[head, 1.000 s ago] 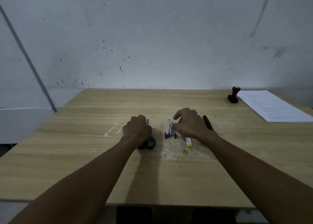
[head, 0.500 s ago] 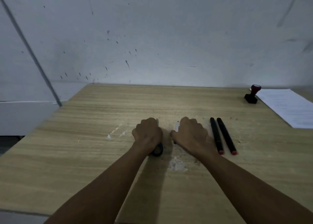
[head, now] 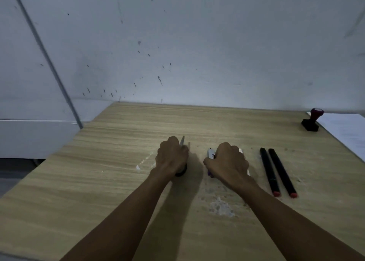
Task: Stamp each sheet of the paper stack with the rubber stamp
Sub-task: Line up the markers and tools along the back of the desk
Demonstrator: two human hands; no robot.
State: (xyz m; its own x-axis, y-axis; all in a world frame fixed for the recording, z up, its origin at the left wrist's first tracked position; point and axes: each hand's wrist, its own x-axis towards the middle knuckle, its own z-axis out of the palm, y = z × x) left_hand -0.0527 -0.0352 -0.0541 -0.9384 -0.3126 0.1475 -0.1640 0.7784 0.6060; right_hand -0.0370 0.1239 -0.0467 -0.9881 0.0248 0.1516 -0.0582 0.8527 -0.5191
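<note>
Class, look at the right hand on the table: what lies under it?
Under the right hand a white pen-like thing pokes out, with a white edge on the hand's far side. The hand covers the middle, so what it is cannot be told.

**A bare desk in a plain office corner**

This looks like a simple office or study corner. A light wood-grain desk (head: 122,181) stands pushed against a pale painted wall (head: 217,43) that is flecked with small dark marks. Stationery lies on the desk: two black markers (head: 276,171) with red ends side by side, a rubber stamp (head: 312,121) with a dark red handle at the far right, and printed sheets of paper (head: 345,130) just beside it. The desk surface is scuffed with whitish patches. The light is dim.
</note>
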